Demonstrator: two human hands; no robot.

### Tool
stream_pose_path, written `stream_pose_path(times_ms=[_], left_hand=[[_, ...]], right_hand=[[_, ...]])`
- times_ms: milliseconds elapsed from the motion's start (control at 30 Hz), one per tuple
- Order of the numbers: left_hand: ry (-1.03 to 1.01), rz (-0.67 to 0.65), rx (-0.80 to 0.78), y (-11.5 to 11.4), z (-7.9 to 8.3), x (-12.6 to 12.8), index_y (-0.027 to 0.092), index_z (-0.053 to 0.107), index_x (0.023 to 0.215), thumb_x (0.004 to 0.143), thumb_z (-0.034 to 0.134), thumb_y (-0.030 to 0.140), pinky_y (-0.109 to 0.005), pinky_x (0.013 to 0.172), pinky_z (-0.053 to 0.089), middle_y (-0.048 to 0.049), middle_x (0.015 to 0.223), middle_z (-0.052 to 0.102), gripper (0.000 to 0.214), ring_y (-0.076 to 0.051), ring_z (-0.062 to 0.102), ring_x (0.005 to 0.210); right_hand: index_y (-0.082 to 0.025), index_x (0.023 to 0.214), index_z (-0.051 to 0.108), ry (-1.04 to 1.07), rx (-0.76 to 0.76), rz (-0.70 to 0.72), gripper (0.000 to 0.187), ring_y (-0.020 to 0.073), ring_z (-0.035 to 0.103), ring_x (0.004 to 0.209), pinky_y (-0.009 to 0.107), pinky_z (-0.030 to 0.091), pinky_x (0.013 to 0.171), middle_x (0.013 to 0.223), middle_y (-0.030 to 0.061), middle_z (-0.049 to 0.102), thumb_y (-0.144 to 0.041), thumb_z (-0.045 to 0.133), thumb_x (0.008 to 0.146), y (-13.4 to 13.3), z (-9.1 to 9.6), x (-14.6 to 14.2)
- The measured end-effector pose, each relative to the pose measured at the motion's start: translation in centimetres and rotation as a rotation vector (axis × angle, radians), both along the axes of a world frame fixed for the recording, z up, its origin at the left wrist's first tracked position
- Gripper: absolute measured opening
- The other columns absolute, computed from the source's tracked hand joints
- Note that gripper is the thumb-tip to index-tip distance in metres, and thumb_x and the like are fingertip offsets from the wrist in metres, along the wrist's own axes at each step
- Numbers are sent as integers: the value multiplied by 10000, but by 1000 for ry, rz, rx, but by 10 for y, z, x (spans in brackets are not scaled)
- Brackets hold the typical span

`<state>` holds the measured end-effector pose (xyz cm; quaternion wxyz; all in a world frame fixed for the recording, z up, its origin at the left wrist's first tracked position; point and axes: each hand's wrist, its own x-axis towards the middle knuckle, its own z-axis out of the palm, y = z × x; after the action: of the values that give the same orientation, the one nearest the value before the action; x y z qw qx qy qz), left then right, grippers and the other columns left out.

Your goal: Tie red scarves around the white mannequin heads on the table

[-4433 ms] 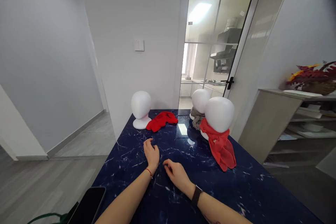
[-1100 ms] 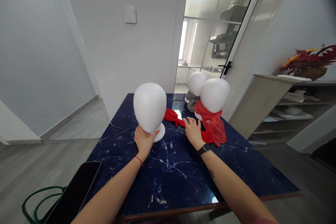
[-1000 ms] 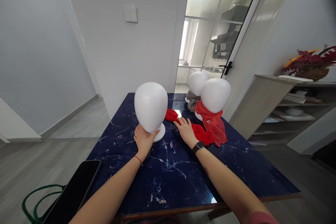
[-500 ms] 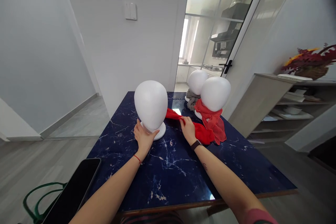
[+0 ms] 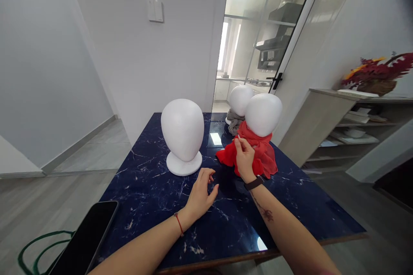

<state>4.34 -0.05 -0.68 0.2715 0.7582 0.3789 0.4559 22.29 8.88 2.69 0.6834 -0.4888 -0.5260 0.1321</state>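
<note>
At lower left, a green cord point(image 5: 45, 233) beside a black phone point(image 5: 87, 236), by the edge of the dark blue table point(image 5: 142, 200). Further along, a bare white mannequin head point(image 5: 182, 126), upright on its round base point(image 5: 174, 166). Looks stiff, smooth and probably light for its bulk, so likely to slip under a loose touch; best steadied low, around the narrow part above the base. Just right of that base and nearer the camera, the left hand point(image 5: 199, 195), thumb and fingers apart around nothing. Then the red scarf point(image 5: 228, 155), over the table, partly hidden by the right hand point(image 5: 245, 157). Appears pinched there between thumb and fingertips near its top. Looks soft and limp, likely to weigh little, sag wherever unsupported and bunch easily; best taken by an edge, ideally with a hand at each end. Behind, a second white head point(image 5: 241, 99) with a grey scarf point(image 5: 235, 122) around its neck; nearer and further right, a third white head point(image 5: 263, 114) with a coral scarf point(image 5: 268, 159) around its neck. At far right, a flower basket point(image 5: 377, 84) on a shelf unit point(image 5: 318, 116)
</note>
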Motion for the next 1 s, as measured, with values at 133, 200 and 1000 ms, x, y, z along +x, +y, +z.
stream_pose_path(times_ms=[133,200,1000], left_hand=[[-142,-36,-179,9,0,-4,228,418,1201,801,571,258,-294,677,499,-64,1059,523,430,-155,572,827],[-185,-30,-218,15,-1,-7,206,485,1100,815,561,299,-291,692,491,-52,988,560,310,-157,572,819],[-39,-152,-172,14,10,-15,151,631,912,760,614,298,-330,773,456,-66,919,620,213,-199,570,830]], right_hand=[[-170,747,683,-162,-280,668,257,160,583,682,298,474,698,716,16,661,-417,615,773,-16,3,-25],[-196,776,708,-248,-396,957,197,171,608,695,317,491,709,755,18,686,-382,648,755,-25,4,-35],[-209,1169,581,479,-603,1508,530,54,570,560,149,470,533,818,-9,654,-242,759,671,-41,14,-25]])
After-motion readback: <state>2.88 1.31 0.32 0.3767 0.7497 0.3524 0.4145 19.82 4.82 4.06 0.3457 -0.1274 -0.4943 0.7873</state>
